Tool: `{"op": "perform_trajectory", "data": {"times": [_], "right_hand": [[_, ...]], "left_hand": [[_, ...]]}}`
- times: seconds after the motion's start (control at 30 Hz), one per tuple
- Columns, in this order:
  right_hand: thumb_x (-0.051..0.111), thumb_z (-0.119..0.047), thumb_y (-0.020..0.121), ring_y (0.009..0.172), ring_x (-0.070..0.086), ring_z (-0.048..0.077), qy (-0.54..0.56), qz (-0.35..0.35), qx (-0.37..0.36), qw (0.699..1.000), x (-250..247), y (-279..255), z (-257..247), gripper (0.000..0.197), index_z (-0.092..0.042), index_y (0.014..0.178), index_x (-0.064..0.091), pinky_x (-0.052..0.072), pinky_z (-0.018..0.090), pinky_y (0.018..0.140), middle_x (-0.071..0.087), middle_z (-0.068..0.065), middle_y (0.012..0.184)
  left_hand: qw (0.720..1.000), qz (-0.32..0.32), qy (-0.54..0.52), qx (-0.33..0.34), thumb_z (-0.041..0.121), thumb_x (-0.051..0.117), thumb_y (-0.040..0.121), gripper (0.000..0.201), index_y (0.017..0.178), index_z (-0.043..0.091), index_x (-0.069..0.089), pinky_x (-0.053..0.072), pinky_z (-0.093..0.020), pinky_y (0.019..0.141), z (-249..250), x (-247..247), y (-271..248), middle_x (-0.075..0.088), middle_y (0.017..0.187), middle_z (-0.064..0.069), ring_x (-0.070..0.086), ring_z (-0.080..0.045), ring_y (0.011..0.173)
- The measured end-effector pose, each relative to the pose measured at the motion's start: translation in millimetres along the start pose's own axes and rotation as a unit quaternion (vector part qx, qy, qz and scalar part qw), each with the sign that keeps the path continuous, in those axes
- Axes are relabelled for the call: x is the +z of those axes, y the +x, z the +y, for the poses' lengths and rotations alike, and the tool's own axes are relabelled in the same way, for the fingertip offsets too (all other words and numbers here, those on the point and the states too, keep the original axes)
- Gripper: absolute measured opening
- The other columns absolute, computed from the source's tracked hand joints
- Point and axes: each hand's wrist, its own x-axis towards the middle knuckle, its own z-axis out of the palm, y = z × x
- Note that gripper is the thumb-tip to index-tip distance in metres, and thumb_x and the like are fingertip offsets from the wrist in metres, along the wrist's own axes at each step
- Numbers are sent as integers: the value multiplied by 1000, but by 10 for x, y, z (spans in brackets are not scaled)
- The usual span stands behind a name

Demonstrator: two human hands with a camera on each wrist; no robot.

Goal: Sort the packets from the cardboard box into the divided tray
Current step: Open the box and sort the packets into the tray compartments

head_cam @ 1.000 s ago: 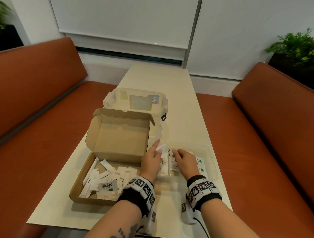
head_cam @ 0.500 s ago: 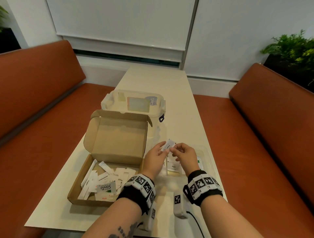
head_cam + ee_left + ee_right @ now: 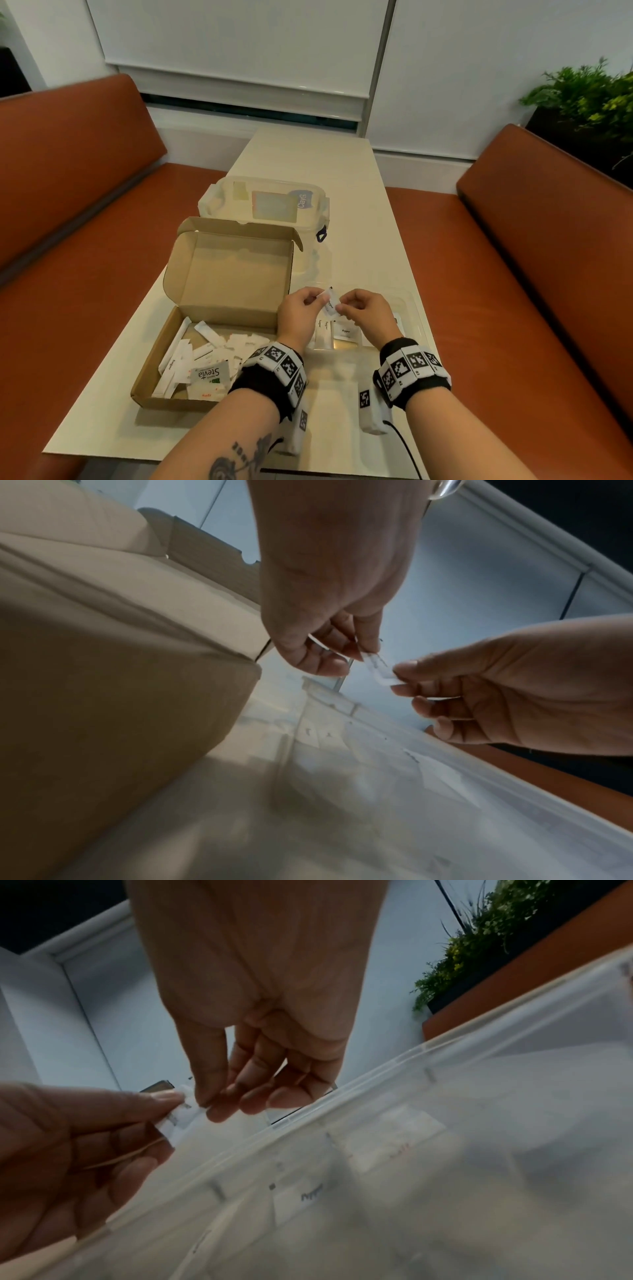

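Table (image 3: 363,212): both grips, left (image 3: 297,315), right (image 3: 368,313), pinch packet (image 3: 329,299) above tray (image 3: 416,317).

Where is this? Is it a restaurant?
Probably a café or restaurant booth, though I can't be sure. Two long orange-brown padded bench seats face each other across a narrow cream table, a green leafy plant sits behind one bench, and small white sugar and pepper packets lie in the clear plastic divided tray.
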Motion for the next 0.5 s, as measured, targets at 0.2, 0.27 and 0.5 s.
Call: {"op": "perform_trajectory", "data": {"times": [0.2,0.27,0.5], "right_hand": [[70,-10,82,70,61,8,-39,33,-1,999,-123,59,1,3,-11,83,72,46,11,63,70,1,76],[69,-10,82,77,62,12,-147,11,13,989,-176,95,31,6,-11,86,74,48,20,73,71,3,84],[58,-11,88,89,64,15,-331,-50,26,942,-11,41,207,16,-13,91,73,50,25,83,71,2,95]], "left_hand": [[1000,3,-24,-20,19,69,85,7,92,19,70,54,-32,83,39,-25,-10,69,88,5,64,-12,89],[999,2,-30,-23,20,68,86,15,100,16,69,53,-36,89,50,-38,-12,69,95,3,64,-14,96],[999,3,-31,-27,18,67,87,21,107,12,69,51,-40,94,87,-41,-30,68,98,2,64,-14,98]]}}
